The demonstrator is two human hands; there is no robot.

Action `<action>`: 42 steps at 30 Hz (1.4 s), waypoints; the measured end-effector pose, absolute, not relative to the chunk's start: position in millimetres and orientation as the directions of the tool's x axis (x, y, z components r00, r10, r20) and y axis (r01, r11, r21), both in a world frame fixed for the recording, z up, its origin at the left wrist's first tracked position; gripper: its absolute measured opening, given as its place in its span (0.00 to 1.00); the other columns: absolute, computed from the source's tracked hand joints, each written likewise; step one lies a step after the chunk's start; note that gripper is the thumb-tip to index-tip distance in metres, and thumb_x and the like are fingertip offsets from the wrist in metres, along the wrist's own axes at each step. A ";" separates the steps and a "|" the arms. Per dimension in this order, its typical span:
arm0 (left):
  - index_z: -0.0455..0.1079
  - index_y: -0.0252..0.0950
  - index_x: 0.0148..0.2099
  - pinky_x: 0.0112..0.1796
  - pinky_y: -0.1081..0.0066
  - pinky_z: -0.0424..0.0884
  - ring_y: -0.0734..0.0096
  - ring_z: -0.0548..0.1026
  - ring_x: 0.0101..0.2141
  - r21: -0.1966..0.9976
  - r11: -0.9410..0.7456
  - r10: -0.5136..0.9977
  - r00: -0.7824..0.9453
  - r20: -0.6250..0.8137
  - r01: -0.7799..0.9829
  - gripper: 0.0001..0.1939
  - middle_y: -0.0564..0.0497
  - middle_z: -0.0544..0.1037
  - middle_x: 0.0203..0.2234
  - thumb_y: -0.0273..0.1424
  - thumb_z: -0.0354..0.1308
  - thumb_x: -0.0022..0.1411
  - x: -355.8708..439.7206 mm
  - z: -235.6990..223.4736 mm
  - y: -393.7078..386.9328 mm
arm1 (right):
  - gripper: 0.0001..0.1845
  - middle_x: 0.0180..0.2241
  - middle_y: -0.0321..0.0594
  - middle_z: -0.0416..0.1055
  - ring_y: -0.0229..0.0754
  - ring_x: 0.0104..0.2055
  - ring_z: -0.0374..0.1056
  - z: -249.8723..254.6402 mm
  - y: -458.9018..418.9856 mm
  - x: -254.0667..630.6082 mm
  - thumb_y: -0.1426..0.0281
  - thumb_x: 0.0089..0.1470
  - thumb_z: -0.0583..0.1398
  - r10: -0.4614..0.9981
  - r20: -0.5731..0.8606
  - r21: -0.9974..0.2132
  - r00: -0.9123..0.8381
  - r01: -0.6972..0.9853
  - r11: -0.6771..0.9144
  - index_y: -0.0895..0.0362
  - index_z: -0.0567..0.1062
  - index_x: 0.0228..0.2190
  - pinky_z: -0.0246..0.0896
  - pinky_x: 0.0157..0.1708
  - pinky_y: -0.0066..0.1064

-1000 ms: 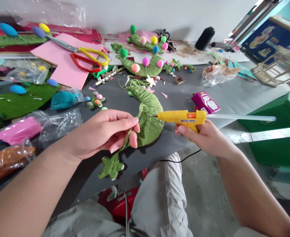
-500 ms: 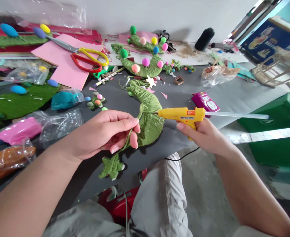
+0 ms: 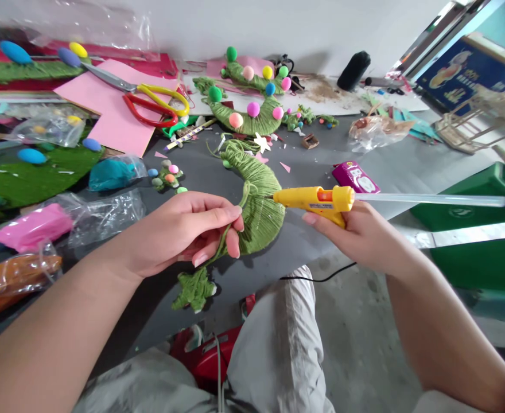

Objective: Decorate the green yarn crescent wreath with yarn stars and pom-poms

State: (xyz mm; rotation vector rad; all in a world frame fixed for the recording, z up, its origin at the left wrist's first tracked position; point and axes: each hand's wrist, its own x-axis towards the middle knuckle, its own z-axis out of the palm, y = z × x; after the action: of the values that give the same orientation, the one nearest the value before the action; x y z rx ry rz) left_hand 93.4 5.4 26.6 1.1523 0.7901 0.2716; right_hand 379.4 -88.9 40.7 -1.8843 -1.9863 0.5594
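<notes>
At the middle of a gray-covered table (image 3: 308,155), a crescent wrapped in green yarn (image 3: 264,221) lies with its curved outer edge toward the right. The left hand (image 3: 187,232) is just beside its near left side, thumb and index finger pinched together on a green yarn strand (image 3: 246,197), the other fingers loosely curled. The strand runs down toward a green yarn-wrapped star (image 3: 194,288) at the near edge of the table. The right hand (image 3: 364,235) has its fingers wrapped around the handle of a yellow hot glue gun (image 3: 310,198). The nozzle points left at the crescent; whether it touches the yarn, I cannot tell. A clear glue stick (image 3: 433,199) juts from the gun's back. Beyond, a second green crescent (image 3: 246,124) carries colored pom-poms. Far left, red-and-yellow-handled scissors (image 3: 143,89) lie on pink paper (image 3: 119,135); to the right, below table level, stands a green bin (image 3: 476,264).
</notes>
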 end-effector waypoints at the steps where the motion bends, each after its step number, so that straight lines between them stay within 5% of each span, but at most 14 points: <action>1: 0.73 0.33 0.36 0.15 0.82 0.52 0.84 0.63 0.13 0.893 0.405 0.575 0.705 -0.415 0.196 0.12 0.48 0.83 0.26 0.36 0.58 0.69 93.8 27.0 5.4 | 0.26 0.18 0.30 0.51 0.34 0.21 0.49 44.2 -88.1 378.8 0.51 0.66 0.57 0.997 -0.015 -0.494 -0.069 0.868 0.053 0.54 0.64 0.22 0.48 0.22 0.32; 8: 0.73 0.33 0.36 0.15 0.82 0.51 0.85 0.63 0.13 0.891 0.407 0.568 0.708 -0.419 0.201 0.12 0.48 0.82 0.26 0.36 0.57 0.69 95.0 28.1 5.1 | 0.27 0.18 0.32 0.56 0.35 0.20 0.54 55.0 -87.3 393.7 0.49 0.63 0.60 1.000 -0.007 -0.485 0.003 0.874 -0.006 0.54 0.67 0.21 0.50 0.20 0.32; 16: 0.73 0.33 0.36 0.16 0.82 0.55 0.84 0.65 0.14 0.900 0.397 0.552 0.737 -0.390 0.179 0.12 0.47 0.83 0.27 0.35 0.57 0.70 94.2 29.3 4.7 | 0.28 0.18 0.33 0.57 0.35 0.21 0.52 6.0 -58.6 417.6 0.45 0.54 0.65 0.885 0.062 -0.625 0.462 0.709 -0.326 0.55 0.69 0.20 0.47 0.20 0.32; 23: 0.72 0.32 0.36 0.18 0.82 0.53 0.85 0.64 0.15 0.909 0.380 0.582 0.720 -0.379 0.171 0.12 0.47 0.82 0.27 0.34 0.57 0.69 92.2 39.5 -1.7 | 0.29 0.17 0.34 0.59 0.37 0.22 0.54 -16.4 -29.8 418.4 0.44 0.54 0.63 0.838 0.177 -0.553 0.516 0.756 -0.350 0.53 0.64 0.19 0.48 0.22 0.34; 30: 0.73 0.34 0.34 0.17 0.79 0.52 0.83 0.64 0.15 0.909 0.384 0.581 0.723 -0.374 0.162 0.13 0.45 0.83 0.27 0.37 0.59 0.69 91.7 36.4 -1.0 | 0.30 0.19 0.33 0.60 0.37 0.23 0.54 -12.9 -38.7 422.8 0.43 0.53 0.64 0.855 0.247 -0.498 0.457 0.816 -0.292 0.53 0.64 0.21 0.50 0.25 0.34; 36: 0.73 0.35 0.35 0.16 0.78 0.50 0.82 0.65 0.15 0.917 0.362 0.581 0.728 -0.363 0.168 0.13 0.45 0.83 0.28 0.37 0.58 0.69 91.1 32.7 0.6 | 0.22 0.33 0.38 0.74 0.38 0.29 0.62 6.2 -94.7 398.9 0.50 0.55 0.67 0.831 0.311 -0.586 0.462 0.781 -0.215 0.55 0.77 0.40 0.60 0.34 0.34; 38: 0.73 0.35 0.36 0.16 0.78 0.50 0.82 0.65 0.15 0.926 0.333 0.582 0.735 -0.349 0.175 0.13 0.46 0.83 0.28 0.37 0.57 0.70 91.5 33.2 -0.1 | 0.19 0.32 0.38 0.75 0.37 0.30 0.63 17.1 -107.1 374.4 0.52 0.61 0.63 0.898 0.224 -0.712 0.380 0.692 -0.115 0.56 0.78 0.37 0.59 0.32 0.32; 42: 0.73 0.35 0.36 0.17 0.78 0.56 0.81 0.66 0.16 0.965 0.176 0.588 0.765 -0.263 0.196 0.14 0.47 0.83 0.29 0.38 0.57 0.71 94.3 42.3 -7.2 | 0.24 0.36 0.41 0.78 0.35 0.27 0.64 34.4 -99.8 323.0 0.48 0.64 0.59 0.997 -0.075 -0.969 0.019 0.232 -0.078 0.55 0.76 0.44 0.58 0.25 0.29</action>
State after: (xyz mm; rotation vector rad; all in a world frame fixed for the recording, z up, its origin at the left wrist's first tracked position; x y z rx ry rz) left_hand 94.3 -7.2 42.3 1.3951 0.6965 0.3117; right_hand 323.0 -99.8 34.4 -1.4450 -1.3353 1.1382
